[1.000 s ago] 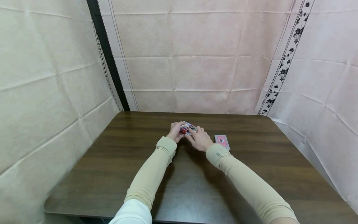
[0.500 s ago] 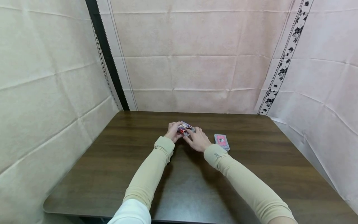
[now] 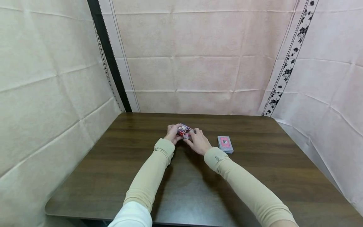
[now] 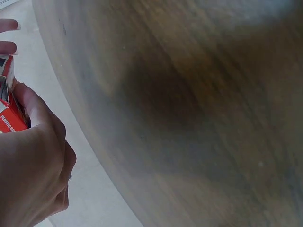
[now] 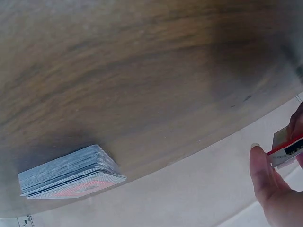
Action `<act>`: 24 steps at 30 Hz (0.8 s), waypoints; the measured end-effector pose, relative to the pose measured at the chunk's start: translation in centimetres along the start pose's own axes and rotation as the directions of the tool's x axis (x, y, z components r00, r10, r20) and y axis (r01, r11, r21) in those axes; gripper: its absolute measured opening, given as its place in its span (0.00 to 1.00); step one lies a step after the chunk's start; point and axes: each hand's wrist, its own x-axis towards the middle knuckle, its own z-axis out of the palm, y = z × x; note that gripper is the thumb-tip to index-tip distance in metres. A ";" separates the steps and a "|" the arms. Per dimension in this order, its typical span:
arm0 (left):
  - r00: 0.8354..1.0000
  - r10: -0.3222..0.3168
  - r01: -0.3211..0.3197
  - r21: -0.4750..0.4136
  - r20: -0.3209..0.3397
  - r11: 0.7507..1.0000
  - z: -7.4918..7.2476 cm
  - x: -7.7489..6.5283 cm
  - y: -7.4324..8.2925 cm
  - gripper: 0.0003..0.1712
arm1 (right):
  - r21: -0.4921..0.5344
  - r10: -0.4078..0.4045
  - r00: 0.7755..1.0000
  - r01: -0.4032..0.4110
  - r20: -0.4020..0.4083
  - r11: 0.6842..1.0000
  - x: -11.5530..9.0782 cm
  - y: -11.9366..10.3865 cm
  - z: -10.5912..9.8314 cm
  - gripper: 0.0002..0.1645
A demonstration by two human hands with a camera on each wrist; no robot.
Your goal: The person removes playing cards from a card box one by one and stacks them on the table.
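- Your L hand (image 3: 173,135) grips the small red & dark card box (image 3: 184,129), fingers curled round it; partial "PLASTIC" lettering (image 4: 9,124) on a red face, seen in L wrist cam.
- Your R hand (image 3: 200,143) has its fingertips at the box's R end; can't tell if it pinches the end or only touches it.
- Box is btwn your two hands, over the far part of the counter (image 3: 99,176); can't tell if it touches the surface.
- Card deck (image 3: 225,144) lies on counter to R of your R hand, apart from box, pink-patterned back up, edges a bit uneven.
- Pale creased cloth (image 3: 198,72) hangs behind counter & both sides, w/ black floral trim (image 3: 287,72) at R.
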 end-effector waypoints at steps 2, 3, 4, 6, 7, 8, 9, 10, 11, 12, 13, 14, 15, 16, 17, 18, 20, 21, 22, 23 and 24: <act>1.000 -0.009 0.009 -0.004 -0.003 1.000 0.1 0.1 0.0 0.24 | 0.010 0.009 1.000 -0.009 -0.027 1.000 0.1 -0.1 -0.1 0.22; 1.000 -0.011 0.011 -0.004 -0.002 1.000 0.2 0.1 0.0 0.25 | 0.011 0.016 0.999 -0.016 -0.039 1.000 0.2 -0.2 -0.1 0.23; 1.000 -0.013 0.013 -0.006 0.000 1.000 0.3 0.1 0.0 0.25 | 0.010 0.024 0.999 -0.023 -0.048 1.000 0.3 -0.2 -0.1 0.23; 1.000 -0.014 0.015 -0.010 0.007 1.000 0.4 0.1 0.0 0.26 | 0.005 0.037 0.998 -0.037 -0.056 0.999 0.3 -0.3 -0.2 0.24; 1.000 -0.014 0.015 -0.011 0.010 1.000 0.3 0.1 0.0 0.26 | -0.004 0.042 0.998 -0.043 -0.056 0.999 0.3 -0.4 -0.3 0.24; 1.000 -0.013 0.013 -0.013 0.012 1.000 0.3 0.2 0.1 0.26 | -0.010 0.048 0.997 -0.048 -0.055 0.999 0.3 -0.4 -0.3 0.25; 1.000 -0.010 0.011 -0.013 0.012 1.000 0.2 0.2 0.1 0.26 | -0.023 0.051 0.997 -0.052 -0.050 0.998 0.3 -0.4 -0.3 0.26; 1.000 -0.008 0.008 -0.015 0.010 1.000 0.2 0.2 0.1 0.26 | -0.035 0.052 0.998 -0.054 -0.045 0.998 0.3 -0.4 -0.3 0.27; 1.000 -0.005 0.005 -0.015 0.007 1.000 0.1 0.1 0.2 0.26 | -0.048 0.052 0.998 -0.054 -0.041 0.997 0.3 -0.4 -0.3 0.28; 1.000 -0.002 0.002 -0.013 0.004 1.000 0.0 0.1 0.2 0.26 | -0.059 0.052 0.998 -0.054 -0.039 0.997 0.2 -0.4 -0.4 0.29; 1.000 0.002 -0.002 -0.012 0.002 1.000 -0.1 0.1 0.3 0.25 | -0.068 0.050 0.998 -0.053 -0.035 0.996 0.2 -0.4 -0.4 0.29; 1.000 0.005 -0.005 -0.008 0.001 1.000 -0.1 0.0 0.3 0.25 | -0.079 0.047 0.998 -0.050 -0.032 0.996 0.1 -0.4 -0.4 0.29; 1.000 0.006 -0.006 -0.004 0.001 1.000 -0.2 -0.1 0.4 0.25 | -0.088 0.045 0.999 -0.047 -0.026 0.995 0.1 -0.4 -0.4 0.29; 1.000 0.008 -0.008 -0.004 0.001 1.000 -0.2 -0.1 0.4 0.24 | -0.095 0.042 0.999 -0.044 -0.023 0.995 0.0 -0.4 -0.4 0.29; 1.000 0.008 -0.008 -0.003 0.003 1.000 -0.2 -0.2 0.4 0.24 | -0.101 0.039 0.999 -0.040 -0.019 0.994 0.0 -0.4 -0.5 0.29; 1.000 0.007 -0.007 -0.005 0.006 1.000 -0.2 -0.3 0.4 0.24 | -0.096 0.038 0.999 -0.040 -0.015 0.995 0.0 -0.4 -0.5 0.29; 1.000 0.003 -0.003 -0.008 0.012 1.000 -0.2 -0.4 0.3 0.23 | -0.080 0.040 0.999 -0.040 -0.002 0.996 0.0 -0.3 -0.6 0.29; 1.000 0.001 -0.001 -0.009 0.013 1.000 -0.2 -0.4 0.3 0.23 | -0.068 0.042 0.999 -0.042 0.004 0.997 0.0 -0.3 -0.6 0.29; 1.000 0.002 -0.001 -0.012 0.012 1.000 -0.1 -0.4 0.3 0.23 | -0.056 0.045 0.999 -0.044 0.014 0.997 0.1 -0.3 -0.6 0.30; 1.000 -0.001 0.001 -0.011 0.011 1.000 -0.1 -0.4 0.3 0.24 | -0.044 0.048 0.999 -0.047 0.023 0.998 0.1 -0.2 -0.7 0.30; 1.000 0.000 0.000 -0.010 0.008 1.000 -0.1 -0.3 0.3 0.24 | -0.030 0.055 0.998 -0.054 0.031 0.998 0.1 -0.2 -0.8 0.30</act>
